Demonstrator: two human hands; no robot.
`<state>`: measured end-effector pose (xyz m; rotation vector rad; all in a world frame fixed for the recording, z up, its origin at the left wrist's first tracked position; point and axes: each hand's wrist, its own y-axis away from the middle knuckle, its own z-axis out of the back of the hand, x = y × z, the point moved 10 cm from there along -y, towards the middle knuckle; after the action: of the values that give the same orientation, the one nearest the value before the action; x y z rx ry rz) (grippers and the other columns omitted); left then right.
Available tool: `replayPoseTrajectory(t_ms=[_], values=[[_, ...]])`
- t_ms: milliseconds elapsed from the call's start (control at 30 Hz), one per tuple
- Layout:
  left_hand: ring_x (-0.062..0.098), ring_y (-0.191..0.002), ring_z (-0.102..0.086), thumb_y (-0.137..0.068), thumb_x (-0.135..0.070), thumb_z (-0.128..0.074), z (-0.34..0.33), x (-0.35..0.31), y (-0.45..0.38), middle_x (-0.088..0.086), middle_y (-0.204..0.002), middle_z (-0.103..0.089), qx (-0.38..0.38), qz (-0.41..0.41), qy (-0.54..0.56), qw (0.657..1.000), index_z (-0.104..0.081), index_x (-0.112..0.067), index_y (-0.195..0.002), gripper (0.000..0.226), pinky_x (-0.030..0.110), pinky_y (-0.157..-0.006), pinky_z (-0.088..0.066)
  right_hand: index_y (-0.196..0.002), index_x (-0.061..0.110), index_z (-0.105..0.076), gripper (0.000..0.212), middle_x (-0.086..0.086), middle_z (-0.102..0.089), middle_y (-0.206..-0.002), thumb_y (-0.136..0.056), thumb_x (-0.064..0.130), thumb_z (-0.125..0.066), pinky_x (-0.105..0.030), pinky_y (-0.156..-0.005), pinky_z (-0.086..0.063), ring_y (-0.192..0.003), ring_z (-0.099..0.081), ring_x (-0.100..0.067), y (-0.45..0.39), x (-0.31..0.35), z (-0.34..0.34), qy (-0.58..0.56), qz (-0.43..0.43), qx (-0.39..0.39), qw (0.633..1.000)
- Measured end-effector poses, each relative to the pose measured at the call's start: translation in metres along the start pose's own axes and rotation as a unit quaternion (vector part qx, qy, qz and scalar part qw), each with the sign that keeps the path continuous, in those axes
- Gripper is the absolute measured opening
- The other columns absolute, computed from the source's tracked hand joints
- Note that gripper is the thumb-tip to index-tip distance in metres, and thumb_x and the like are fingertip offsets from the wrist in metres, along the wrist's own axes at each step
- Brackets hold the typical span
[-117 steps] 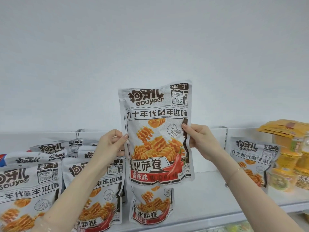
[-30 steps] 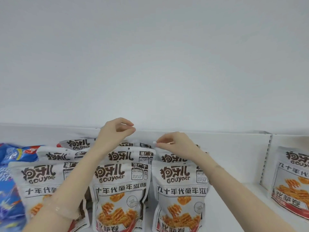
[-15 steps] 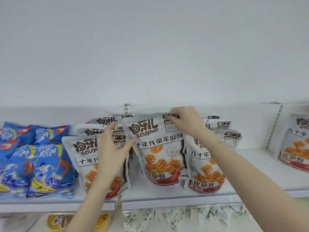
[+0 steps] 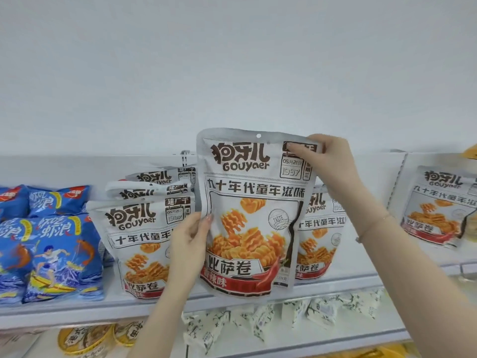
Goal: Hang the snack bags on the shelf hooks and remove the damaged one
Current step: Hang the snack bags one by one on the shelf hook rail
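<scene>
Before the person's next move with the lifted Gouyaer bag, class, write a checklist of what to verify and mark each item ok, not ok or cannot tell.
1. Lifted bag held by both hands: ok; left hand grips its left edge, right hand its top right corner.
2. Hang hole unobstructed: ok.
3. Bag undamaged: cannot tell; the front shows no tear.
4. Shelf hook free: cannot tell.
5. Bag clear of the shelved bags: ok.
</scene>
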<state>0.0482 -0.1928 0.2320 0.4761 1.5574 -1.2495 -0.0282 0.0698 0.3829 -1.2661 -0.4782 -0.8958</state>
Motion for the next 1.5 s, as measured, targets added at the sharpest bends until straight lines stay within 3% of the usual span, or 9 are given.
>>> replayPoseTrajectory(t_ms=[167,300,367,533,767,967,1167,1300,1500], values=[[0.032,-0.056,-0.052,-0.097,-0.028,-0.051,0.009,-0.002,0.011,0.029,-0.066,-0.053,-0.047,0.01,0.046,0.998,-0.056,0.003,-0.078,0.037,0.043,-0.058,-0.041,-0.103,0.022,-0.072,0.034,-0.004,-0.074,-0.101,-0.084,0.05,-0.065,-0.039,-0.084,-0.059,-0.096,-0.071,-0.023,0.07,-0.07,-0.025,-0.112,-0.153,0.063,0.98],[0.02,-0.048,-0.043,-0.097,-0.026,-0.051,0.007,0.008,0.013,0.006,-0.051,-0.046,-0.044,0.027,0.048,0.997,-0.046,0.004,-0.071,0.04,0.036,-0.055,-0.035,-0.089,-0.003,-0.062,0.071,-0.022,-0.052,-0.069,-0.079,0.067,-0.061,-0.041,-0.069,-0.039,-0.07,-0.048,-0.022,0.11,-0.094,-0.043,-0.126,-0.137,0.04,0.982],[0.019,-0.048,-0.044,-0.096,-0.03,-0.052,0.006,0.012,0.014,0.006,-0.051,-0.045,-0.041,0.028,0.041,0.998,-0.047,0.002,-0.071,0.041,0.035,-0.055,-0.036,-0.085,-0.003,-0.06,0.059,-0.032,-0.054,-0.072,-0.087,0.055,-0.06,-0.037,-0.065,-0.04,-0.065,-0.046,-0.018,0.113,-0.087,-0.039,-0.08,-0.086,0.005,0.993],[0.054,-0.077,-0.06,-0.095,-0.04,-0.054,0.003,0.029,0.017,0.037,-0.084,-0.061,-0.036,0.068,0.062,0.995,-0.06,-0.007,-0.089,0.034,0.064,-0.072,-0.05,-0.069,0.005,-0.05,0.035,0.003,-0.039,-0.048,-0.101,0.02,-0.049,-0.025,-0.051,-0.026,-0.048,-0.032,-0.008,0.109,-0.079,-0.037,0.084,-0.016,0.004,0.996],[0.038,-0.081,-0.066,-0.09,-0.039,-0.06,0.003,0.045,0.008,0.028,-0.089,-0.067,-0.019,0.135,0.101,0.986,-0.064,-0.004,-0.088,0.035,0.06,-0.084,-0.05,-0.08,-0.001,-0.066,0.032,-0.005,-0.064,-0.059,-0.102,0.011,-0.046,-0.018,-0.045,-0.047,-0.051,-0.058,-0.016,0.103,-0.126,-0.054,-0.179,-0.173,0.07,0.966],[0.027,-0.057,-0.049,-0.091,-0.033,-0.061,0.006,0.048,-0.005,0.007,-0.061,-0.059,-0.01,0.124,0.08,0.989,-0.068,-0.011,-0.08,0.025,0.037,-0.06,-0.044,-0.08,0.005,-0.065,0.032,-0.001,-0.058,-0.053,-0.103,0.011,-0.044,-0.014,-0.038,-0.038,-0.038,-0.049,-0.007,0.093,-0.13,-0.063,-0.216,-0.196,0.061,0.955],[0.017,-0.086,-0.054,-0.097,-0.034,-0.049,-0.004,0.045,-0.021,0.005,-0.092,-0.059,0.032,0.097,-0.099,0.99,-0.062,-0.002,-0.104,0.036,0.038,-0.082,-0.045,-0.089,0.007,-0.062,0.03,0.017,-0.051,-0.041,-0.105,0.015,-0.039,-0.009,-0.037,-0.029,-0.032,-0.039,0.0,0.081,-0.139,-0.079,-0.147,-0.178,0.017,0.973],[0.021,-0.111,-0.06,-0.087,-0.053,-0.057,-0.03,0.061,-0.016,0.002,-0.123,-0.061,0.106,0.142,-0.034,0.984,-0.044,-0.019,-0.131,0.057,0.039,-0.093,-0.051,-0.083,-0.007,-0.05,0.036,-0.009,-0.049,-0.066,-0.105,0.019,-0.039,-0.027,-0.059,-0.034,-0.059,-0.044,-0.016,0.087,-0.16,-0.093,-0.101,-0.158,-0.002,0.982],[0.02,-0.118,-0.055,-0.069,-0.031,-0.084,-0.036,0.094,-0.016,0.0,-0.131,-0.056,0.01,0.122,-0.091,0.988,-0.038,-0.016,-0.129,0.077,0.032,-0.091,-0.044,-0.071,0.007,-0.042,0.037,0.0,-0.036,-0.057,-0.104,0.022,-0.042,-0.027,-0.054,-0.024,-0.052,-0.031,-0.011,0.098,-0.193,-0.106,-0.067,-0.231,0.041,0.97]])
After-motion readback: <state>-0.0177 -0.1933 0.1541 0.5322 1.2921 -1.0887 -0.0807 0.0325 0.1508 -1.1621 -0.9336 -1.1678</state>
